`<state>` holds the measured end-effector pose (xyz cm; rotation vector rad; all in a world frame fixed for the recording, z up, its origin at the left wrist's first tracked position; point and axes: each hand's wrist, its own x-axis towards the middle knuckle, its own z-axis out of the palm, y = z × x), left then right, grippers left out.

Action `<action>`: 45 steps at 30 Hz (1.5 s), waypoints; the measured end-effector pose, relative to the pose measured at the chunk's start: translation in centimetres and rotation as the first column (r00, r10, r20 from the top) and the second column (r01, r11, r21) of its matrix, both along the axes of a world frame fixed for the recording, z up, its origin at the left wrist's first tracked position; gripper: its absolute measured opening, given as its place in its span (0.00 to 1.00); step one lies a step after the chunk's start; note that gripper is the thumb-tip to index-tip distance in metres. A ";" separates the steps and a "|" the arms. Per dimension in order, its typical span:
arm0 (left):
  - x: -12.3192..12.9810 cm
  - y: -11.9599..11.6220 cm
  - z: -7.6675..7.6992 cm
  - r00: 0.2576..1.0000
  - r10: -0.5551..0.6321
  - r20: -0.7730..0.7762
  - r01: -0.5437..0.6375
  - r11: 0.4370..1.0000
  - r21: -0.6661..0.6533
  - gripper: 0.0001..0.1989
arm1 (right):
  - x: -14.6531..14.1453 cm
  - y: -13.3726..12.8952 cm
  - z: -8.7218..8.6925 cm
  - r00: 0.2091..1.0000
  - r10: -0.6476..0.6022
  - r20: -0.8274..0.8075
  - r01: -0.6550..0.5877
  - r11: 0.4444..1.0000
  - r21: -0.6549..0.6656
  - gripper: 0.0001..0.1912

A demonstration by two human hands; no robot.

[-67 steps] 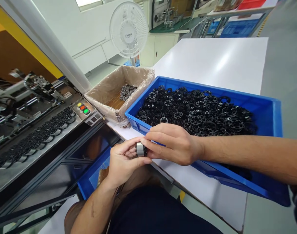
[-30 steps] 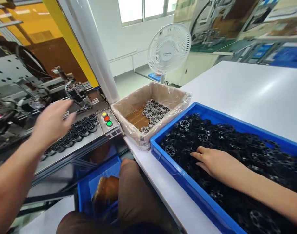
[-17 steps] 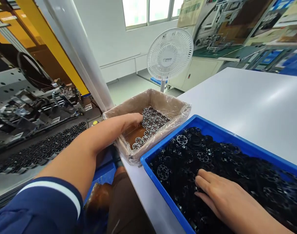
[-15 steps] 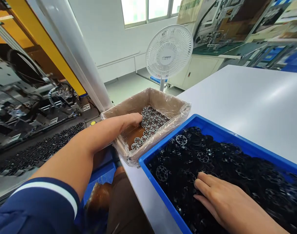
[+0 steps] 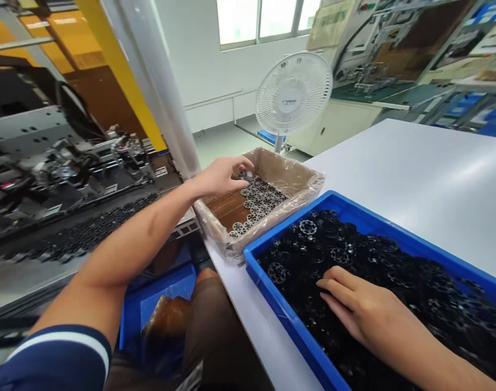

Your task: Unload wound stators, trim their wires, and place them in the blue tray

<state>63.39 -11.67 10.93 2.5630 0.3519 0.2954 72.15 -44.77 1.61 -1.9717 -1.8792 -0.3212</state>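
My left hand (image 5: 223, 176) is raised over the far left part of a plastic-lined cardboard box (image 5: 299, 168). Its fingers and thumb curl around a small grey metal part (image 5: 246, 175), blurred and partly hidden. Below it, flat silver spoked rings (image 5: 262, 198) lie in rows along the right side of the box's brown bottom. My right hand (image 5: 366, 304) rests in a blue plastic bin (image 5: 254, 255) heaped with black spoked rings (image 5: 341, 255). Its fingers are bent together among the rings; what they hold, if anything, is hidden.
A white table (image 5: 427, 168) carries the box and the bin. Behind the box stands a white fan (image 5: 292, 100). At left, a machine with a yellow post (image 5: 124, 70) has black parts lined along it. A blue crate (image 5: 129, 315) with a plastic bag sits low beside my leg.
My left hand has lifted from the box's bottom and now shows a grey part in its fingers. My right hand stays among the black rings. The view has shifted slightly.
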 end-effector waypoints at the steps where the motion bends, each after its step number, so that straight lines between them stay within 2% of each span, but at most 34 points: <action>1: -2.4 -1.2 0.1 0.994 -0.022 0.111 0.041 0.985 -0.168 0.21 | 0.0 0.1 0.2 0.999 0.037 0.015 -0.037 0.999 0.020 0.16; 3: -7.0 -4.3 -1.1 0.954 0.033 0.298 0.119 0.870 -0.477 0.20 | -0.2 0.4 0.5 0.995 0.084 0.045 -0.087 0.994 0.065 0.12; 6: -12.2 -9.5 -4.9 0.881 0.210 0.423 0.220 0.610 -0.761 0.20 | -1.1 1.0 1.2 0.994 0.086 0.067 -0.094 0.987 0.127 0.07; 8: -14.0 -12.5 -7.0 0.851 0.291 0.436 0.285 0.441 -0.851 0.21 | -2.6 1.3 2.3 0.994 0.075 0.075 -0.088 0.980 0.180 0.06; 9: -14.5 -13.7 -7.8 0.845 0.314 0.433 0.306 0.380 -0.873 0.22 | -3.6 1.3 3.0 0.996 0.064 0.061 -0.076 0.974 0.213 0.05; 11: -15.2 -15.6 -8.4 0.841 0.329 0.430 0.327 0.325 -0.887 0.23 | -5.8 1.3 4.3 0.998 0.065 -0.015 -0.058 0.960 0.275 0.05; 14: -15.7 -17.3 -8.3 0.846 0.296 0.444 0.344 0.334 -0.878 0.25 | -8.7 1.2 5.2 0.964 0.190 -0.184 -0.115 0.927 0.357 0.05; 17: -15.8 -18.4 -8.1 0.848 0.262 0.460 0.375 0.315 -0.872 0.25 | -10.3 0.9 4.9 0.917 0.317 -0.240 -0.188 0.878 0.440 0.05; 20: -16.0 -19.7 -8.3 0.841 0.255 0.476 0.407 0.282 -0.869 0.25 | -11.0 0.2 4.3 0.912 0.338 -0.231 -0.201 0.861 0.468 0.06; 27: -16.0 -21.2 -9.1 0.834 0.312 0.454 0.379 0.273 -0.884 0.23 | -10.9 -0.3 4.2 0.908 0.372 -0.192 -0.252 0.852 0.459 0.10; 31: -16.2 -21.1 -9.0 0.820 0.336 0.463 0.364 0.318 -0.875 0.23 | -10.4 -0.3 4.0 0.889 0.435 -0.143 -0.345 0.841 0.417 0.14; 37: -16.3 -20.8 -9.1 0.819 0.322 0.475 0.353 0.370 -0.860 0.23 | -9.8 0.1 2.9 0.923 0.383 0.038 -0.355 0.808 0.471 0.16; 42: -16.4 -20.7 -9.5 0.818 0.348 0.458 0.283 0.450 -0.847 0.24 | -9.5 0.3 2.5 0.911 0.405 0.074 -0.388 0.786 0.481 0.09; 45: -16.4 -20.5 -9.6 0.847 0.315 0.429 0.260 0.458 -0.850 0.23 | -9.2 0.2 2.5 0.919 0.380 0.108 -0.381 0.782 0.492 0.08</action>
